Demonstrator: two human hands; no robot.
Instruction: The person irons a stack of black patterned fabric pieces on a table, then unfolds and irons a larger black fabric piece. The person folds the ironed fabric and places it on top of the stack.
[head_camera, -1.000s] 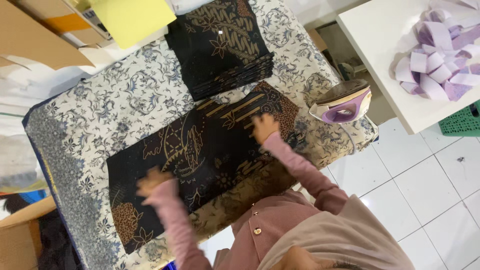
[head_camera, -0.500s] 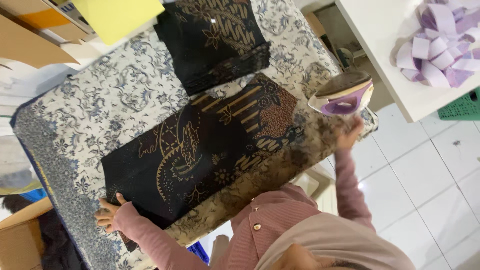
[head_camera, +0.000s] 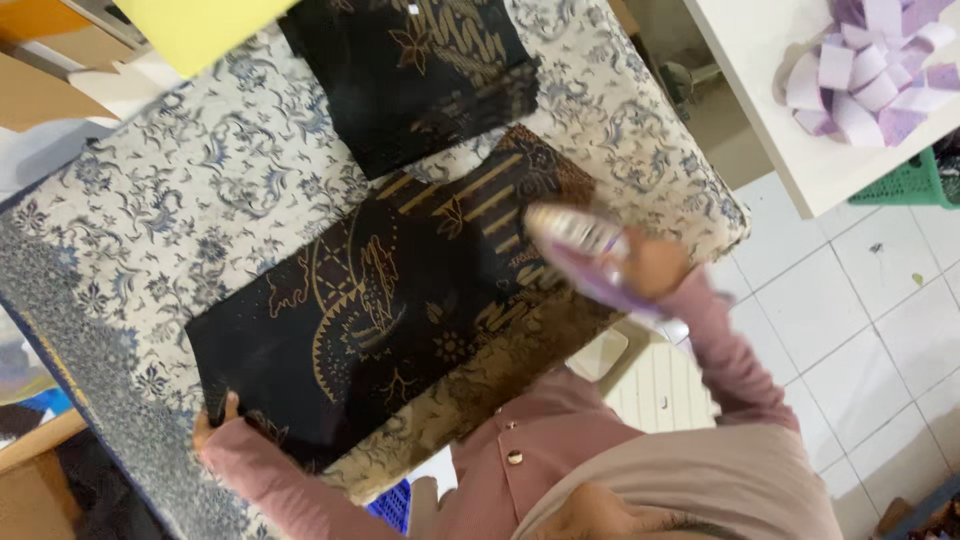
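Black-and-gold batik cloth (head_camera: 400, 300), purple iron (head_camera: 580, 250), blue-floral cover (head_camera: 180, 200).

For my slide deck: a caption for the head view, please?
Right hand brings iron onto dark batik cloth; left hand holds its corner.

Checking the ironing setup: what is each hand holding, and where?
Right hand grips the purple iron by its handle. Left hand pins the dark patterned cloth at its near corner.

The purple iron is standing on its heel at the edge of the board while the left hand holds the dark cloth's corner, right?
Not quite. In the head view the right hand holds the purple iron on the dark cloth. The left hand does hold the cloth's corner.
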